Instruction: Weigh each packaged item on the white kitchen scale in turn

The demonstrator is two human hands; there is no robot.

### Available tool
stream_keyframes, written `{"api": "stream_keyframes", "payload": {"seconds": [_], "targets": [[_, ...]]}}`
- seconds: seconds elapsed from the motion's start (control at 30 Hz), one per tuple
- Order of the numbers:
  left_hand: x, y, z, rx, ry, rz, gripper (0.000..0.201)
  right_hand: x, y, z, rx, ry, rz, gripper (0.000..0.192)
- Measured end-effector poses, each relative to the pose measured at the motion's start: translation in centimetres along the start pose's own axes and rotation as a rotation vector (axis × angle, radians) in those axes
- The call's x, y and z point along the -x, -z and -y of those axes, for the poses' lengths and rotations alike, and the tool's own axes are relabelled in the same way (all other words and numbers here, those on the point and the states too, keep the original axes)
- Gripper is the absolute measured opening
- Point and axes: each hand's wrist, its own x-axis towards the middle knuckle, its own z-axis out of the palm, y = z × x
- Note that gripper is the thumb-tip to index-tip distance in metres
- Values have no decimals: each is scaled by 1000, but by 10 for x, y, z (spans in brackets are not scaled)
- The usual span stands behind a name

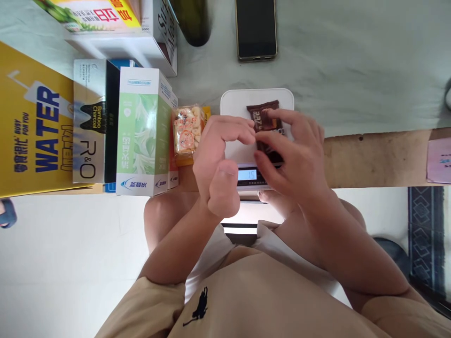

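A dark brown snack packet (pixel 262 117) lies on the white platform of a digital kitchen scale (pixel 234 104), and its lower part is partly covered by my right hand (pixel 294 157). That hand hovers over or lightly touches the packet with its thumb and fingers apart. My left hand (pixel 221 157) is loosely curled over the scale's left side, thumb away from the index finger, with nothing visible in it. Lit digits, seemingly 15, show on the scale's display (pixel 247 175). Left of my left hand is a clear-wrapped nut snack (pixel 188 131), with a yellow packet (pixel 185 161) partly under it.
A green-and-white box (pixel 141 131), a Bamboo Charcoal box (pixel 89 155) and a yellow WATER box (pixel 35 141) line the table's left. Beyond them are a white box (pixel 116 49) and a dark green bottle (pixel 193 23). A phone (pixel 256 29) lies behind the scale; a pink item (pixel 439 160) is at far right.
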Motion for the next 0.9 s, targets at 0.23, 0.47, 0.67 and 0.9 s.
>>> {"api": "stream_keyframes", "payload": {"seconds": [0.23, 0.47, 0.67, 0.9], "targets": [[1, 1, 13, 22, -110, -19, 50, -2, -1, -30, 9, -192, -130, 30], [1, 3, 11, 12, -56, -17, 47, -4, 9, -78, 39, -322, -170, 40], [-2, 7, 12, 24, -99, -16, 55, -3, 7, -85, 107, -479, -83, 21], [-8, 5, -3, 3, 48, -61, 43, -1, -2, -99, 116, -434, -34, 26]]}}
